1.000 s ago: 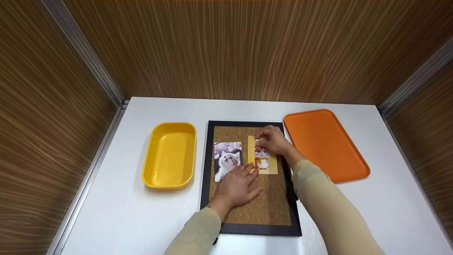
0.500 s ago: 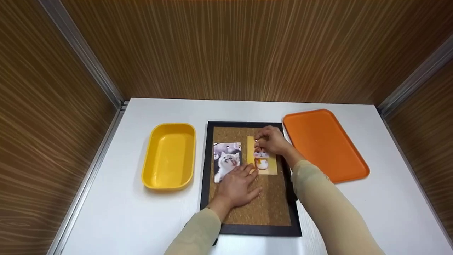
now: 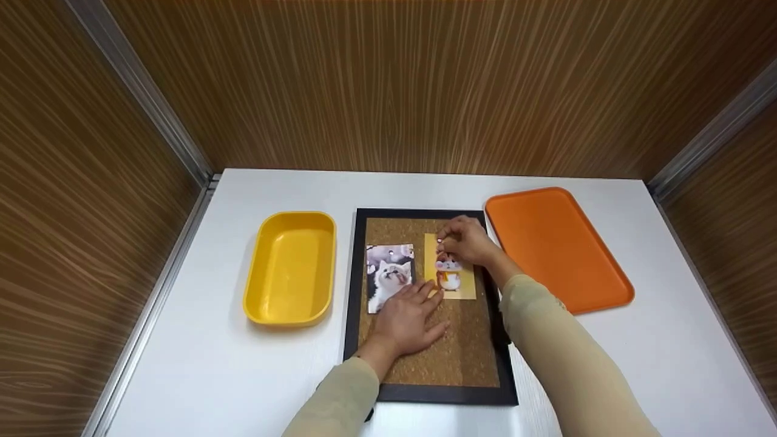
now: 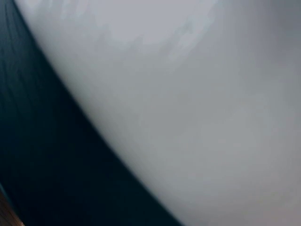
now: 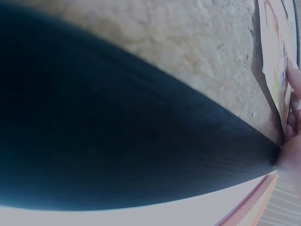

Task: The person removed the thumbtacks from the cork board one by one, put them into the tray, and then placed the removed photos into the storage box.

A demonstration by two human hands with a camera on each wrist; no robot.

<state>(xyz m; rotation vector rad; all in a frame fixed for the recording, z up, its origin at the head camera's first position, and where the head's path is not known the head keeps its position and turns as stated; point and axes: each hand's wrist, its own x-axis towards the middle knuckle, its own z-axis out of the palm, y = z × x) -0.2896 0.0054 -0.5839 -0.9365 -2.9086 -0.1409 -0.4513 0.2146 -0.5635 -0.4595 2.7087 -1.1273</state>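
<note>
A cork board (image 3: 449,358) in a black frame lies on the white table in the head view. My left hand (image 3: 405,320) rests flat on it with fingers spread, the fingertips over the lower edges of a kitten picture (image 3: 388,276) and a yellow hamster card (image 3: 467,290). Near the top of that card my right hand (image 3: 467,240) pinches a small pale push pin (image 3: 439,241). Another small pale pin head (image 3: 391,252) shows on the kitten picture. The right wrist view catches the card (image 5: 273,52) and part of the right hand (image 5: 292,122). A blurred pale surface and dark shape fill the left wrist view.
A deep yellow tub (image 3: 291,267) stands left of the board. On the right, an orange tray (image 3: 558,249) lies at a slant, its corner close to the board's frame. Wood-patterned panels (image 3: 388,85) rise behind and on both sides of the white table (image 3: 182,364).
</note>
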